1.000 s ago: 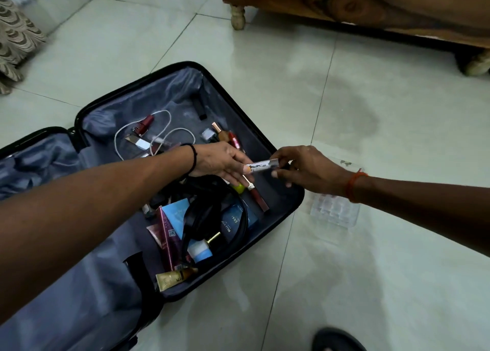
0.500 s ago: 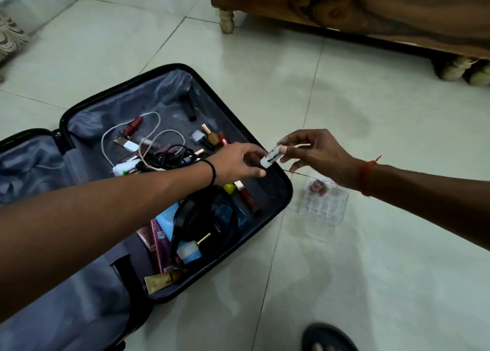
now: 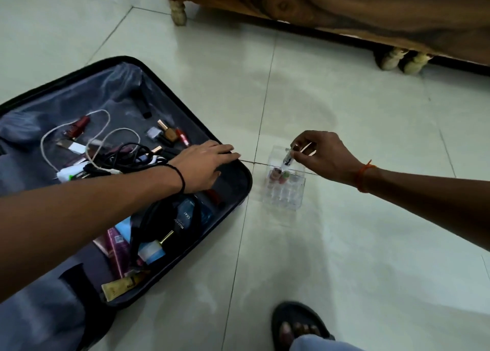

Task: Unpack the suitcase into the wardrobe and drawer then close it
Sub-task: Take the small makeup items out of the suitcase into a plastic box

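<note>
An open black suitcase (image 3: 245,189) with grey lining lies on the tiled floor at the left, holding cables, nail-polish bottles, tubes and small boxes. My left hand (image 3: 204,165) rests flat with straight fingers on the suitcase's right rim and holds nothing. To the right, my right hand (image 3: 322,151) pinches a small white tube (image 3: 287,158) upright over a clear plastic organiser (image 3: 287,191) that stands on the floor. Two or three small items sit in the organiser's far-left cells.
A wooden furniture piece (image 3: 318,3) on turned feet runs along the back. My sandalled foot (image 3: 297,326) is at the bottom edge. Pale floor tiles (image 3: 371,244) stretch to the right of the suitcase.
My right hand took the white tube from my left hand and carried it right and down over the organiser. My left hand let go and settled on the suitcase rim.
</note>
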